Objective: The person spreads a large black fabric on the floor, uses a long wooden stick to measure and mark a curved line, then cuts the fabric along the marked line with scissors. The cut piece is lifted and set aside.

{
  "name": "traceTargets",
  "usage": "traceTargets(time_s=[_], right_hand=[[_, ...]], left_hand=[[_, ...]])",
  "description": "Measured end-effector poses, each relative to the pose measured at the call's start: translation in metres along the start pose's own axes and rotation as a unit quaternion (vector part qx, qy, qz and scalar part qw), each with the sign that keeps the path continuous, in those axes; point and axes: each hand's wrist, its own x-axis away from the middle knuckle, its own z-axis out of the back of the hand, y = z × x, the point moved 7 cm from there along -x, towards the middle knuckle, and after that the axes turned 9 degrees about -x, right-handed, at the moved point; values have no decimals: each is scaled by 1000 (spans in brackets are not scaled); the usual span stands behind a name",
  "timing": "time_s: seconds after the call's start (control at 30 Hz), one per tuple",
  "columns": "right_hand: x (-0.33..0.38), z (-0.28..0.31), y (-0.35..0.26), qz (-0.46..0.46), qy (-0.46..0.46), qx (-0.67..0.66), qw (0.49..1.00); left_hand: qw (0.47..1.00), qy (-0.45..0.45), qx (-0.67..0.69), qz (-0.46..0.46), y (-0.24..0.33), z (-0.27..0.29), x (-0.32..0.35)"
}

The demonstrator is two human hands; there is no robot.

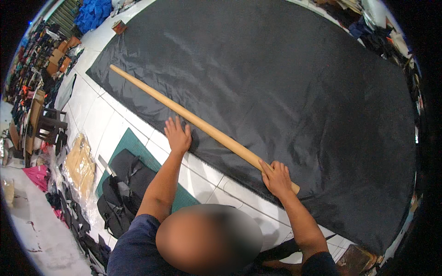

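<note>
A large black fabric sheet (294,83) is spread over the floor, with wrinkles along its near left part. A long tan tube (202,124), like a cardboard roll core, lies slantwise on it from far left to near right. My right hand (277,178) is closed over the tube close to its near end. My left hand (178,135) has its fingers stretched out at the fabric's near edge, just short of the tube's middle. It holds nothing.
White floor tiles (92,103) border the fabric. A green mat (125,140) and a black backpack (123,181) lie left of my left arm. Beyond them are a plastic-wrapped tan bundle (80,158) and a dark stool (50,125). A small box (119,27) sits by the far left corner.
</note>
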Motion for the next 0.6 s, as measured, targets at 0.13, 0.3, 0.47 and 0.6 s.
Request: traceTargets(time_s=[0.13,0.3,0.47,0.6], right_hand=[[12,9,14,-56,-18,2,998],[22,12,36,-115,18,49,992],[35,17,56,-160,34,75,984],[47,28,76,-206,49,72,975]], left_hand=[[990,-135,-23,-21,11,-33,13],[993,-115,-27,-22,15,-32,15],[988,-126,-62,-60,32,-24,31],[988,-144,-28,-49,42,-20,42]])
